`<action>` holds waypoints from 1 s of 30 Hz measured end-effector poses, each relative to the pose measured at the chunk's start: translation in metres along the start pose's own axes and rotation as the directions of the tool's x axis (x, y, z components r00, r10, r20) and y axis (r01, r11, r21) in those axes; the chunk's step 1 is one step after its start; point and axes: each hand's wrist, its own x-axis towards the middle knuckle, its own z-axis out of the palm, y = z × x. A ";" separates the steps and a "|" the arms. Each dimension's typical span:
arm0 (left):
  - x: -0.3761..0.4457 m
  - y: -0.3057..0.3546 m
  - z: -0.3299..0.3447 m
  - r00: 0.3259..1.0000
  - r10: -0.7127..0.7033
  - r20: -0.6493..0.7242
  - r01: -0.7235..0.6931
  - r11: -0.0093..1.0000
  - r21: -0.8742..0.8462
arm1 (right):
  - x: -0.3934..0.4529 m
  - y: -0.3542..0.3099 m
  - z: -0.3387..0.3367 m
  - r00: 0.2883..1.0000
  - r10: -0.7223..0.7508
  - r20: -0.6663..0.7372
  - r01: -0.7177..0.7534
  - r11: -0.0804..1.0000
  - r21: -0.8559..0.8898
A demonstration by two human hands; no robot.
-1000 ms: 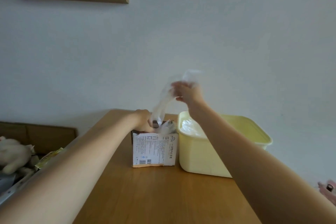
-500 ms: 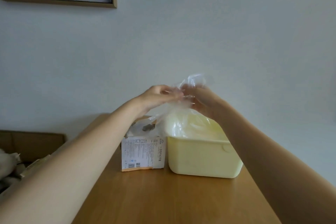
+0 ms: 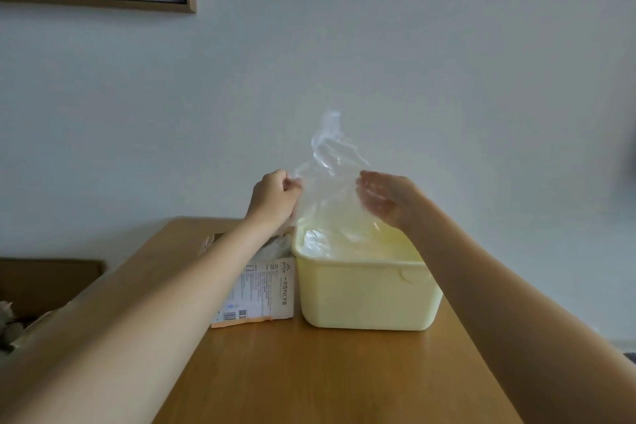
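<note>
The left hand [image 3: 275, 196] is pinching the glove [image 3: 332, 162] by its edge just above the tub [image 3: 368, 293], keeping it spread open. The right hand [image 3: 389, 198] is lying loose-fingered against it, probably to slip inside.

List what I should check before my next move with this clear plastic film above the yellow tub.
1. Left hand pinches the left edge of the clear plastic film: ok.
2. Right hand grips the film: cannot tell; the plastic covers part of it.
3. Film hangs over the yellow tub: ok.
4. Tub stands flat on the wooden table: ok.
5. Printed box stands upright beside the tub: ok.
</note>
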 end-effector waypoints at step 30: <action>0.034 0.006 -0.003 0.969 0.239 -0.067 -0.203 0.919 0.339 | 0.039 0.022 -0.075 0.834 -0.465 0.296 0.321 -0.027 -0.947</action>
